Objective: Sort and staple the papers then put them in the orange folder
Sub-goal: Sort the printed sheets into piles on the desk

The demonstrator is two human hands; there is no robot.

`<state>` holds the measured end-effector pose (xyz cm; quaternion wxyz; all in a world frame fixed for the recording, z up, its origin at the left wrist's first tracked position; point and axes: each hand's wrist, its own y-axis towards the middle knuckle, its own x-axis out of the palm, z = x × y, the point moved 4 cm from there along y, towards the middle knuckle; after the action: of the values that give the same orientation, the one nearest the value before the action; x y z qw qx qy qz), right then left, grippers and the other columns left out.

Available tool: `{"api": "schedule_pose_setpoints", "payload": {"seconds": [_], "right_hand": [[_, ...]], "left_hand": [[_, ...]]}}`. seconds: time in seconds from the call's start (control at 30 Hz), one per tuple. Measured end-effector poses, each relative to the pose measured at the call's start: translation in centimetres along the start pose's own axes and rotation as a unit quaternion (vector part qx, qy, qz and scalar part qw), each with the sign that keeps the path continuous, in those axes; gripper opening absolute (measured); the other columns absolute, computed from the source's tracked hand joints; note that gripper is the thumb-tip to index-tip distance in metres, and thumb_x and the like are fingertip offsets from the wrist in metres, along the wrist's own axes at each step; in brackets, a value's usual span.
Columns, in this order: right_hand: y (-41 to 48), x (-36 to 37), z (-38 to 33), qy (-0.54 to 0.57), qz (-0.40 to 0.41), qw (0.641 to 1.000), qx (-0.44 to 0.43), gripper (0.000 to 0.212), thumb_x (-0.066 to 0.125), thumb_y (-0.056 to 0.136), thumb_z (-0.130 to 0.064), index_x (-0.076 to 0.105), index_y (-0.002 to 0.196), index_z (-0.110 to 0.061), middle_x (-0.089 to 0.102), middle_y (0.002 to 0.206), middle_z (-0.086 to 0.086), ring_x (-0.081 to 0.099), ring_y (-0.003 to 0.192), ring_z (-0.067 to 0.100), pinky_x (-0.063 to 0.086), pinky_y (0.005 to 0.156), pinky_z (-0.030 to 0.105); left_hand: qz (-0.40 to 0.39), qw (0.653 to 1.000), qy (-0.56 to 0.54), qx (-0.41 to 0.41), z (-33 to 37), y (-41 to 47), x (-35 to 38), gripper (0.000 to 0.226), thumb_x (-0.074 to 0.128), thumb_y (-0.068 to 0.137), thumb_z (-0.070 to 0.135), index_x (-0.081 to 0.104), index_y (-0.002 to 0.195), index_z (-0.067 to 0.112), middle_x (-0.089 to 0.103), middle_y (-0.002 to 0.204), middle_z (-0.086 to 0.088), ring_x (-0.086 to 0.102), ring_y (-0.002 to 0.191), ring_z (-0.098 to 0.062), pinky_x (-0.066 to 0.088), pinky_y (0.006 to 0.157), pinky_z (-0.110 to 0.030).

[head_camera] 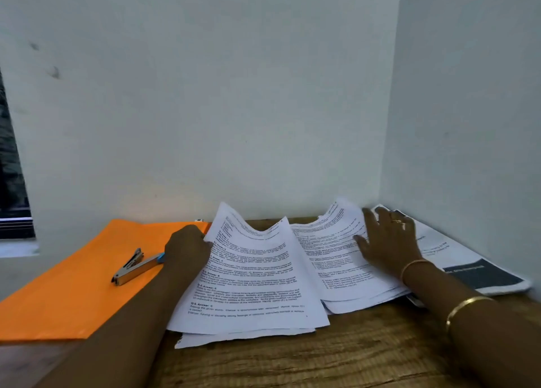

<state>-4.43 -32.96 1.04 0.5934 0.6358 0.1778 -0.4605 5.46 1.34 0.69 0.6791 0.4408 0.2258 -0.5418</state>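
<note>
Two loose stacks of printed papers lie side by side on the wooden table. My left hand grips the left edge of the top sheet of the left stack, which bends upward. My right hand rests flat, fingers spread, on the right stack. The orange folder lies closed at the left, and a metal stapler sits on top of it, just left of my left hand.
A booklet with a dark band lies at the far right against the side wall. White walls close the table at the back and right. A window edge shows at the far left.
</note>
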Motion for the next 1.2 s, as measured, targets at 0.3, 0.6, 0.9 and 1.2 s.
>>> {"api": "schedule_pose_setpoints", "payload": {"seconds": [0.3,0.6,0.9,1.2], "right_hand": [[-2.3,1.8,-5.3,0.139,-0.309,0.936,-0.094,0.078,0.026,0.088,-0.071,0.011,0.151,-0.028,0.015,0.158,0.005,0.008,0.147,0.018,-0.004,0.116,0.053],[-3.1,0.4,-5.2,0.114,-0.34,0.927,-0.111,0.077,0.025,0.089,-0.07,0.01,0.151,-0.028,0.01,0.16,-0.001,0.007,0.147,0.016,-0.004,0.117,0.052],[-1.7,-2.7,-5.9,0.421,-0.157,0.893,-0.025,0.037,0.038,0.099,-0.041,0.061,0.11,-0.014,0.064,0.113,0.005,0.06,0.103,0.021,0.042,0.085,0.028],[-2.5,-3.3,-9.0,0.643,-0.321,0.691,0.078,0.018,0.051,0.097,-0.028,0.058,0.111,-0.019,0.066,0.097,0.002,0.063,0.08,0.02,0.052,0.072,0.032]], "left_hand": [[0.065,0.992,-0.101,0.043,0.5,-0.5,-0.7,0.011,0.044,0.097,0.013,0.048,0.096,0.003,0.053,0.084,-0.012,0.045,0.075,-0.027,0.029,0.062,-0.032],[0.11,0.983,-0.129,0.063,1.3,-1.1,-1.4,0.012,0.042,0.098,0.014,0.049,0.096,0.004,0.058,0.087,-0.013,0.046,0.073,-0.025,0.031,0.062,-0.032],[0.121,0.98,-0.152,0.051,1.3,-1.1,-1.7,0.014,0.045,0.097,0.013,0.051,0.103,0.001,0.062,0.097,-0.019,0.047,0.075,-0.026,0.03,0.06,-0.032],[0.108,0.971,-0.214,0.01,0.9,-0.8,-1.5,0.018,0.046,0.097,0.014,0.052,0.109,0.002,0.061,0.106,-0.019,0.046,0.082,-0.025,0.032,0.066,-0.031]]}}
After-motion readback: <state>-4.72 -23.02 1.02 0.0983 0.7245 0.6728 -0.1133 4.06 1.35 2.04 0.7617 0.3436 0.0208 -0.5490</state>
